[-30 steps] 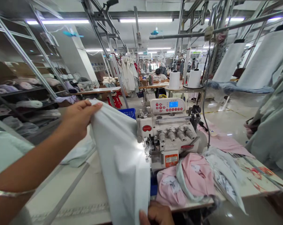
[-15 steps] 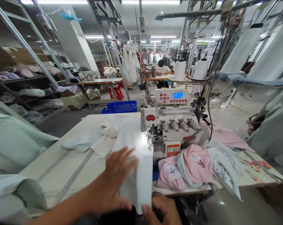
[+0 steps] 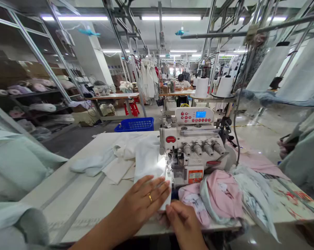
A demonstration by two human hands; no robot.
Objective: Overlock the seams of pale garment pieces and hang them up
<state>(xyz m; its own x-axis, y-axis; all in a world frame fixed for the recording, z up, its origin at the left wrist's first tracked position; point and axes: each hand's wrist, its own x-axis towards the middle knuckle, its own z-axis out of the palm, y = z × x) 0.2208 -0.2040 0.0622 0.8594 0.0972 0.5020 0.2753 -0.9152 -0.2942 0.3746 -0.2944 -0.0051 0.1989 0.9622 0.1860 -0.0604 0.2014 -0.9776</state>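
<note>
A white piece of fabric [image 3: 148,158] lies on the sewing table [image 3: 76,194], its near end in front of the overlock sewing machine [image 3: 193,146]. My left hand [image 3: 143,203], a ring on one finger, lies flat on that near end with its fingers stretched out. My right hand [image 3: 181,218] is just right of it at the table's front edge, its fingers closed on the fabric's lower corner. More white cloth is bunched behind, left of the machine.
Pink and printed garments [image 3: 214,194] are heaped right of the machine. Pale green fabric [image 3: 13,163] hangs at the left. A blue basket [image 3: 134,124] stands behind the table. Thread cones [image 3: 201,87], racks, shelves and a distant seated person fill the background.
A second ago my left hand held the fabric up high. It has since lowered the fabric onto the table and now presses it flat by the machine; my right hand stayed at the lower corner.
</note>
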